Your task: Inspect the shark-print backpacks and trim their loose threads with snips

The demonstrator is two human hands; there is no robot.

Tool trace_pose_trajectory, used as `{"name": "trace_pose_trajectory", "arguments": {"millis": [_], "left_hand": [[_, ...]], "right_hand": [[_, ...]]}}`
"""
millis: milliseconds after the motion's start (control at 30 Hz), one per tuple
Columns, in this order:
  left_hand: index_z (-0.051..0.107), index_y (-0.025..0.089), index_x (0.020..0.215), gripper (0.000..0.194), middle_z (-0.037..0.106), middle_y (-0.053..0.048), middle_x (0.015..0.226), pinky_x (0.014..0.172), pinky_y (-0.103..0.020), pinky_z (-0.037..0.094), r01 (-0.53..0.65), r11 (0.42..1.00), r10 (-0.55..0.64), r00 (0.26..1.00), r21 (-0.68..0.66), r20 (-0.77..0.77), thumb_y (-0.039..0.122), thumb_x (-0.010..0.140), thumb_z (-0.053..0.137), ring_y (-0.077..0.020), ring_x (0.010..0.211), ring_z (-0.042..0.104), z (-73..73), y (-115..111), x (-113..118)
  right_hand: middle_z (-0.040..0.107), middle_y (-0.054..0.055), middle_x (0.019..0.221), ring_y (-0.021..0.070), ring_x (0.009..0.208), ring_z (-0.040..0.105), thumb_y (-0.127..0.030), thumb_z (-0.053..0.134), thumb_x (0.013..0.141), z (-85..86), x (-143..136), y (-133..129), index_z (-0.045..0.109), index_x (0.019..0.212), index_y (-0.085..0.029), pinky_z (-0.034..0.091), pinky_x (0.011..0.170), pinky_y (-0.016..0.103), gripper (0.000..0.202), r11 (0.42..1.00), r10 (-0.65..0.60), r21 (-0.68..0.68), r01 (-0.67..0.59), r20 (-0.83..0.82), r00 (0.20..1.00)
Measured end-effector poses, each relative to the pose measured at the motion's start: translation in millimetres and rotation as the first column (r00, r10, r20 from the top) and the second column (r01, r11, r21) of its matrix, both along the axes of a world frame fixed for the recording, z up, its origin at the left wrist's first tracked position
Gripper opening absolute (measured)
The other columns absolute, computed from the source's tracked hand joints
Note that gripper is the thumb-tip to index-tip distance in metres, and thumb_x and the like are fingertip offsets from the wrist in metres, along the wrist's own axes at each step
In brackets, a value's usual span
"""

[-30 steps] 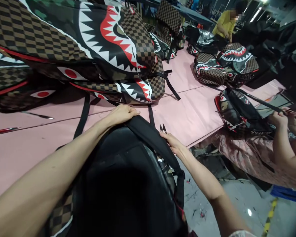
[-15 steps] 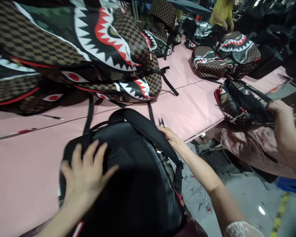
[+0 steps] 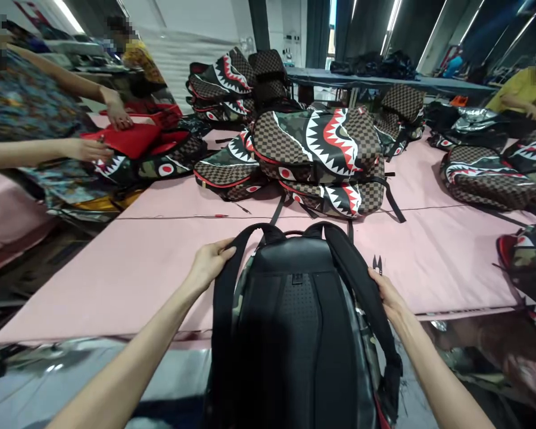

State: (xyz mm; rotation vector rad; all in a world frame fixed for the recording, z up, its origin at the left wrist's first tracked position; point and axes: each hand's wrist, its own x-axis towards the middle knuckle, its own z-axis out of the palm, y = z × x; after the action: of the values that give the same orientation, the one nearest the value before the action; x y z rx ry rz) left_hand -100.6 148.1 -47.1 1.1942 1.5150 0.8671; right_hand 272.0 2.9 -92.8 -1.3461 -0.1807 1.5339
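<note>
Left to right, a co-worker in a patterned top (image 3: 22, 107) works with both hands on red fabric (image 3: 134, 134) at a shark-mouth bag (image 3: 174, 158), beyond and left of my left hand (image 3: 208, 262). From my remote post, I see that hand nearly closed, thumb and fingers pinching the left shoulder strap (image 3: 224, 292) of a black-backed backpack (image 3: 295, 322). The backpack stands upright between my hands at the near edge of a pink-covered table (image 3: 161, 262), its back panel facing me. Beyond both hands, checkered shark-mouth backpacks (image 3: 317, 146) lie piled on the pink cover. My right hand (image 3: 388, 295) is partly curled, fingers against the outer side of the right shoulder strap (image 3: 361, 274). Open-bladed thread snips (image 3: 377, 264) point away just past its fingertips; I cannot tell whether it grips them. Farther right of that hand sit more checkered backpacks (image 3: 486, 179), near a person in yellow (image 3: 522, 89).
</note>
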Motion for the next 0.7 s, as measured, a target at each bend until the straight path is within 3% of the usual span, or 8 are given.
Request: {"name": "trace_pose_trajectory", "arguments": {"millis": [67,200,367,567,700], "left_hand": [[0.064,0.012,0.104,0.036,0.073,-0.005,0.078,0.059,-0.023,0.055,-0.047,0.996,0.059,0.984,-0.073,0.169,0.009,0.068,0.063,-0.0158,0.063,0.067,-3.1,-2.7,-0.7],[0.066,0.01,0.097,0.029,0.072,-0.007,0.073,0.055,-0.024,0.056,-0.025,0.982,0.097,0.918,-0.188,0.386,0.004,0.069,0.06,-0.0152,0.057,0.066,5.9,0.8,-6.9],[0.068,0.01,0.089,0.025,0.071,-0.007,0.071,0.056,-0.021,0.056,-0.01,0.976,0.113,0.878,-0.218,0.465,0.0,0.069,0.058,-0.0147,0.057,0.066,9.4,22.8,-11.7],[0.066,0.006,0.091,0.022,0.071,-0.01,0.074,0.065,-0.027,0.056,0.164,0.959,0.002,0.811,-0.231,0.584,0.003,0.072,0.056,-0.0167,0.063,0.066,-1.9,39.3,-15.4],[0.065,0.005,0.09,0.022,0.07,-0.008,0.073,0.074,-0.03,0.052,0.172,0.952,0.017,0.797,-0.254,0.603,0.005,0.081,0.044,-0.0149,0.066,0.065,-10.7,43.4,-18.6]], "right_hand": [[0.065,0.004,0.052,0.0179,0.041,0.059,-0.034,0.065,0.075,0.5,-0.7,-0.4,0.061,0.077,-0.014,0.053,0.043,0.031,0.021,1.0,-0.003,-0.002,0.003,0.009,1.0],[0.067,0.006,0.057,0.0191,0.044,0.062,-0.034,0.064,0.075,1.4,-1.4,-1.3,0.062,0.077,-0.014,0.054,0.045,0.031,0.02,1.0,0.01,0.015,-0.011,0.034,0.999],[0.07,0.006,0.062,0.0206,0.05,0.065,-0.032,0.066,0.073,3.3,-0.8,-2.8,0.064,0.084,-0.016,0.056,0.048,0.032,0.02,1.0,0.013,0.006,-0.014,0.108,0.994],[0.069,0.006,0.06,0.0203,0.048,0.063,-0.031,0.067,0.071,-1.6,2.5,-4.5,0.064,0.079,-0.016,0.056,0.049,0.032,0.017,1.0,0.004,-0.019,-0.001,0.154,0.988],[0.07,0.008,0.068,0.0221,0.057,0.065,-0.036,0.068,0.068,-8.0,6.7,-3.7,0.065,0.082,-0.015,0.055,0.053,0.033,0.026,1.0,0.03,-0.011,-0.028,0.3,0.953]]}}
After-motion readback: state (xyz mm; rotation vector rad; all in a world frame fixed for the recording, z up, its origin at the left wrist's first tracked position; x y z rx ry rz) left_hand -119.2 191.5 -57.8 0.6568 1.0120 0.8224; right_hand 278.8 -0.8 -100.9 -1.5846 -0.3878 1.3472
